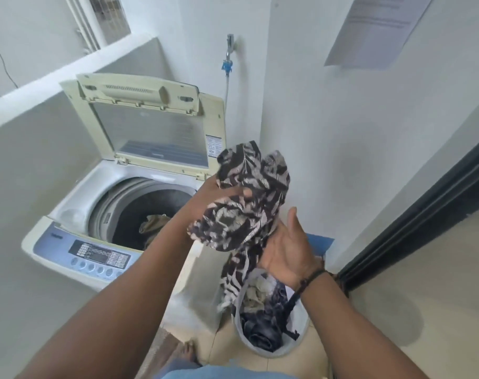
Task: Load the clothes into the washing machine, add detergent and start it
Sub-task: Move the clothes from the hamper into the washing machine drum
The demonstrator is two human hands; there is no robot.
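**Patterned garment held above the basket, beside the open washer**

A black-and-white patterned garment [249, 203] is gripped in the left hand [219, 192], whose fingers are curled into the bunched cloth at its upper part. The right hand [284, 250] is held flat and spread, palm turned towards the cloth, with the hanging tail of the garment touching it; nothing is clasped by it. A dark cord bracelet [312, 277] is worn at the right wrist.

The garment is held in the air just beside the right edge of the washing machine [68, 214], with its lower end trailing into the laundry basket [301, 337] on the floor. More clothes are seen in the basket. The machine's lid [150, 127] is raised upright, and a tan garment [153, 222] lies inside the drum. The control panel [96, 255] runs along the front edge.
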